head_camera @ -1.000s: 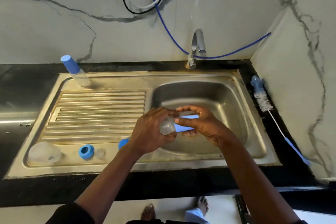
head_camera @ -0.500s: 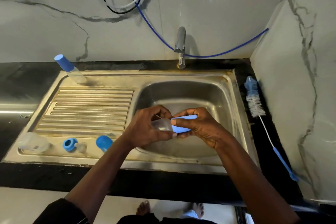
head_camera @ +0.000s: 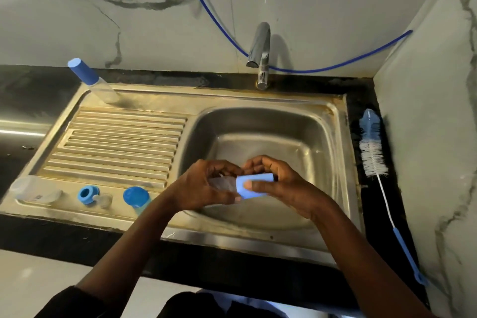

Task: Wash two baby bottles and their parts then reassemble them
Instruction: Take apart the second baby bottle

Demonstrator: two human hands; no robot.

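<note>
The bottle [head_camera: 222, 184] lies sideways over the sink [head_camera: 258, 134], long axis running left to right between both hands. The left hand [head_camera: 204, 186] curls its fingers [head_camera: 224, 166] round the clear body. The right hand [head_camera: 284, 188] grips the blue cap [head_camera: 258, 177] at the bottle's right end, so it is nearer for twisting.

I see dim, warm light; the tap [head_camera: 259, 54] throws a soft shadow rightward on the wall [head_camera: 335, 8]. A glare streak crosses the left counter [head_camera: 23, 132]. Edges bow and smear slightly.
</note>
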